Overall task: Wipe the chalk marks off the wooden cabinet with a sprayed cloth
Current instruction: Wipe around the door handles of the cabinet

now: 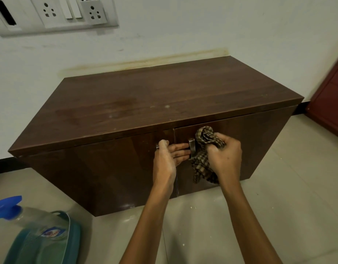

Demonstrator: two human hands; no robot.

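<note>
Hands at glossy dark-wood cabinet [126, 168]: right hand [226, 155] fisted around crumpled checked cloth [204, 159], left hand [167, 159] flat, fingers extended.

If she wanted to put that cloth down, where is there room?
The cabinet top is bare from wall to front edge. Floor right of the arms is open too. It is crowded at the door handles, where both hands meet, and lower left by the spray bottle.

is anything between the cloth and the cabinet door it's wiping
Nothing visible. The right hand presses the checked cloth onto the right door beside its metal handle; the left hand rests left of that handle.
</note>
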